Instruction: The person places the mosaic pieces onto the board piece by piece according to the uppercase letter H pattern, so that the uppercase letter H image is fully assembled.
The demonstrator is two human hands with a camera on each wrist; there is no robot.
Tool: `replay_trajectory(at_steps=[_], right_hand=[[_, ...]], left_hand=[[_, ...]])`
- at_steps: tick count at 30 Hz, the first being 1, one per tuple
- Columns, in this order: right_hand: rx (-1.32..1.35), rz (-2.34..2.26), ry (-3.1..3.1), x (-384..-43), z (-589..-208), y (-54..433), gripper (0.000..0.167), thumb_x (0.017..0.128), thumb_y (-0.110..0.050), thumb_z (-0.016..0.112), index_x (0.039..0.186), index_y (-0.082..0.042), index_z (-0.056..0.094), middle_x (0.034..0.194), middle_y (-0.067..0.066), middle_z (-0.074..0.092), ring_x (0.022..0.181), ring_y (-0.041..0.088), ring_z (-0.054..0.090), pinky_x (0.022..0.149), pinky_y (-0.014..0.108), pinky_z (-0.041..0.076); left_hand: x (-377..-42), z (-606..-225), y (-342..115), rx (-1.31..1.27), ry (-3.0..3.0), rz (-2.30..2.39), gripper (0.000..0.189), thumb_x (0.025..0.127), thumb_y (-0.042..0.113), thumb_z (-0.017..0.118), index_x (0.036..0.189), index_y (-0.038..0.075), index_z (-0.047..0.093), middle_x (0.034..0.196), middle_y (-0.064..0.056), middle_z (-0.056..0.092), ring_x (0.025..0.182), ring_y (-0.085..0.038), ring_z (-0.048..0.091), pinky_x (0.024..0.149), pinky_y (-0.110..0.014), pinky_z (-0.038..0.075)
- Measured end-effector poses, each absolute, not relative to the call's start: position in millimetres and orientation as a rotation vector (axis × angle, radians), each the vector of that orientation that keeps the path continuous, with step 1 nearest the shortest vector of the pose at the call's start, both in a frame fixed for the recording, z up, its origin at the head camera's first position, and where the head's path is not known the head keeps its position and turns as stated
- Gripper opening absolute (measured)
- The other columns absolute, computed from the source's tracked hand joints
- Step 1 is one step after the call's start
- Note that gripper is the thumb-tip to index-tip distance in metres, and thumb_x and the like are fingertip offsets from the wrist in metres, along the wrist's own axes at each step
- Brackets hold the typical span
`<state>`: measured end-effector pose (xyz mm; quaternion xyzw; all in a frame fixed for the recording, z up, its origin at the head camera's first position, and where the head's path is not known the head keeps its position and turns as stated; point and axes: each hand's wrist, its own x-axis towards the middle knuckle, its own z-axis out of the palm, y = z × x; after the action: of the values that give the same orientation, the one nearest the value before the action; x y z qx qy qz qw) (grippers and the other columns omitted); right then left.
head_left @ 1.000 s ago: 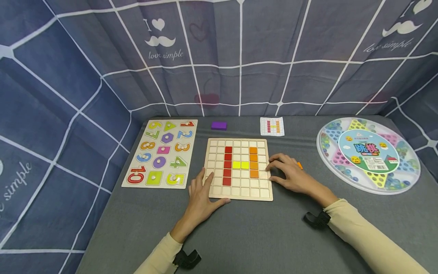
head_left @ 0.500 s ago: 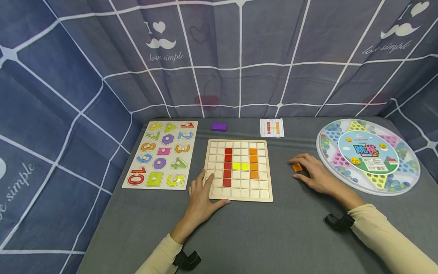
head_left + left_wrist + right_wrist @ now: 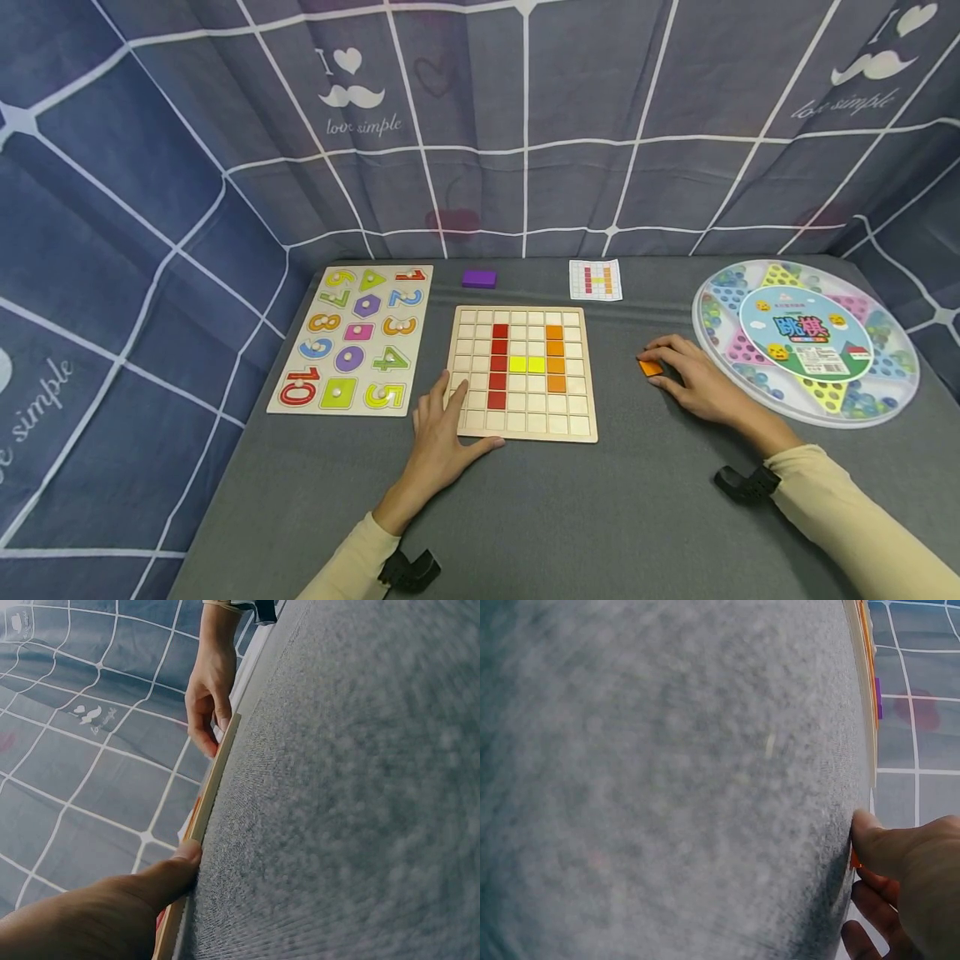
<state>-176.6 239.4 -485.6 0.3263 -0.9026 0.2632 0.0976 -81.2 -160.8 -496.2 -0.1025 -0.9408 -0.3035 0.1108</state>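
Note:
A wooden grid board (image 3: 527, 423) lies in the middle of the head view, with a red column (image 3: 498, 364) and an orange column (image 3: 555, 358) of tiles joined by two yellow tiles (image 3: 527, 364). My left hand (image 3: 441, 437) rests at its lower left corner, fingers fairly straight along the left side, thumb at the front edge. In the left wrist view that thumb (image 3: 180, 862) presses the board's rim. Off to the board's right, my right hand (image 3: 693, 385) pinches an orange tile (image 3: 649, 367) between thumb and fingers, close to the cloth. The right wrist view shows only a sliver of this tile.
Behind the board lie a purple block (image 3: 479, 279) and a small pattern card (image 3: 596, 280). A number-and-shape puzzle board (image 3: 349, 338) lies on the left, a round board-game package (image 3: 806, 342) on the right. Grey cloth covers the table; a checked curtain hangs behind.
My right hand has moved right, from the board's right edge to the loose orange tile, and its thumb and fingers have closed on it. The left hand has stayed put.

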Motion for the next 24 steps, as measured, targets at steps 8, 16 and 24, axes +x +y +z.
replay_trajectory(at_steps=[8, 16, 24], right_hand=[[0.971, 0.783, -2.646, -178.6, -489.0, 240.9, 0.035, 0.081, 0.004, 0.074, 0.115, -0.003, 0.066, 0.120, 0.015, 0.057, 0.110, 0.033, 0.053, 0.090, 0.052, 0.039], [0.959, 0.803, -2.640, -179.7, -490.5, 240.0, 0.032, 0.079, 0.004, 0.075, 0.110, -0.004, 0.067, 0.119, 0.015, 0.057, 0.110, 0.034, 0.053, 0.091, 0.052, 0.038], [0.928, 0.825, -2.678, -178.3, -487.9, 239.4, 0.028, 0.080, 0.003, 0.075, 0.104, -0.006, 0.065, 0.119, 0.015, 0.057, 0.110, 0.035, 0.052, 0.091, 0.055, 0.037]], left_hand=[[-81.7, -496.8, -160.5, -0.305, -2.767, -0.892, 0.099, 0.067, 0.050, 0.086, 0.144, 0.002, 0.045, 0.155, -0.026, 0.026, 0.118, -0.036, 0.035, 0.089, -0.047, 0.025], [-81.9, -497.4, -160.6, -0.302, -2.769, -0.896, 0.099, 0.067, 0.049, 0.086, 0.144, 0.002, 0.045, 0.155, -0.026, 0.026, 0.118, -0.037, 0.035, 0.090, -0.048, 0.025], [-82.0, -497.1, -160.6, -0.301, -2.770, -0.896, 0.099, 0.067, 0.049, 0.086, 0.144, 0.002, 0.046, 0.156, -0.026, 0.026, 0.118, -0.036, 0.035, 0.091, -0.048, 0.026]])
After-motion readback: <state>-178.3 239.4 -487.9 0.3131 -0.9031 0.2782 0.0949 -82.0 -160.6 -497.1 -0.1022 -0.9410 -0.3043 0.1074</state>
